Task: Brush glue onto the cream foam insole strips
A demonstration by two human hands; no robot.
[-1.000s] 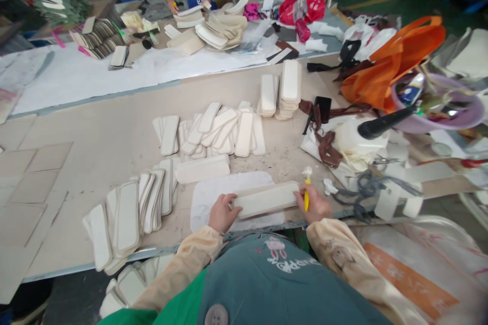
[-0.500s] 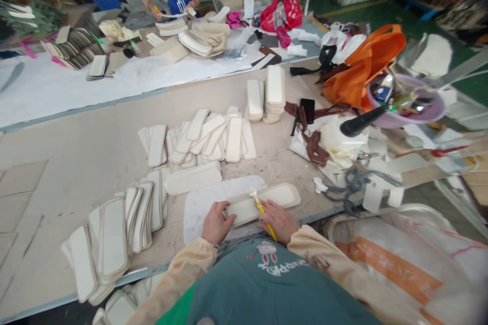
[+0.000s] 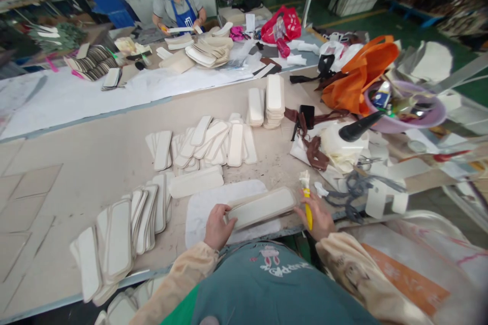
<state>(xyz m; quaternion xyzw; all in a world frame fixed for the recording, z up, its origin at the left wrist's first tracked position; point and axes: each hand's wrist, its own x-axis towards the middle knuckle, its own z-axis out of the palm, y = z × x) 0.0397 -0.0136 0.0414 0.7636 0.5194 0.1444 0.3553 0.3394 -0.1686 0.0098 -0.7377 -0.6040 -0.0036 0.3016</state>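
My left hand grips the left end of a long cream padded piece that lies over a white cloth at the table's near edge. My right hand holds a yellow-handled brush with pale bristles pointing up, just off the right end of the piece. More cream pieces lie fanned out in a pile beyond the cloth, and a row of them overlaps to my left.
Two neat stacks of pieces stand further back. Brown straps, an orange bag, a purple basin and white scraps crowd the right. A person in a blue apron works at the far table.
My right hand with the brush has drawn back from the middle of the piece to its right end, the bristles now upright. The left hand keeps its hold.
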